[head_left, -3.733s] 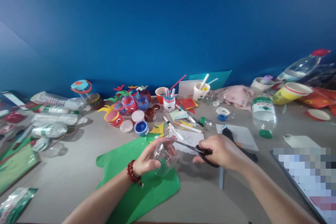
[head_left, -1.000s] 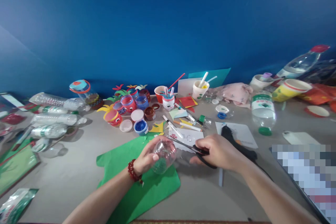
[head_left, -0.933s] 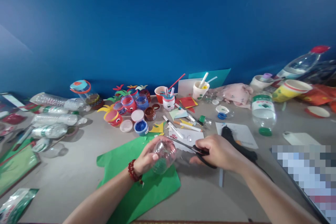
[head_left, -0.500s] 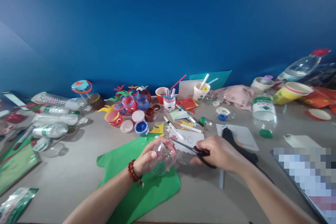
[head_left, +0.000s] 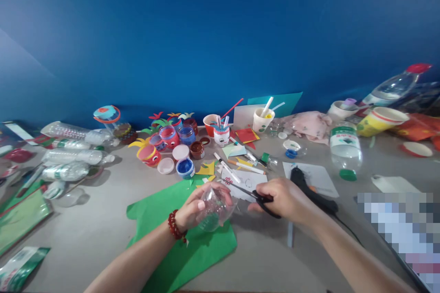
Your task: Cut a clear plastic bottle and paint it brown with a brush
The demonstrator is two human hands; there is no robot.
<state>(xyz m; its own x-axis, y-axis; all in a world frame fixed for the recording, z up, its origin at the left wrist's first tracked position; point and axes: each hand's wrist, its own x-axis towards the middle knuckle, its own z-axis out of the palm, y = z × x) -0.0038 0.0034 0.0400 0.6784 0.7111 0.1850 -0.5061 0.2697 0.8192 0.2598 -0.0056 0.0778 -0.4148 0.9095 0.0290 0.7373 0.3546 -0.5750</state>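
Note:
My left hand (head_left: 194, 208), with a red bead bracelet at its wrist, is closed around a clear plastic bottle piece (head_left: 210, 217). That piece is held above a sheet of green paper (head_left: 165, 224). In my right hand (head_left: 283, 199) are black-handled scissors (head_left: 263, 199). Their blades point left toward the upper right rim of the plastic; I cannot tell whether they touch it. Behind the blades lies a white paper with small drawings (head_left: 247, 181). A black glue gun (head_left: 309, 192) lies to the right of my right hand.
Several paint jars (head_left: 185, 168) and paper-decorated cups (head_left: 148, 155) stand behind my left hand. Clear bottles (head_left: 68, 171) lie at the left. To the right are an upside-down bottle (head_left: 346, 149) and a yellow paper cup (head_left: 381, 121). Markers (head_left: 227, 167) lie mid-table. A blue wall (head_left: 220, 32) rises behind.
The plastic piece has turned slightly in my left hand. The scissors have shifted a little to the left, their blades still near its rim.

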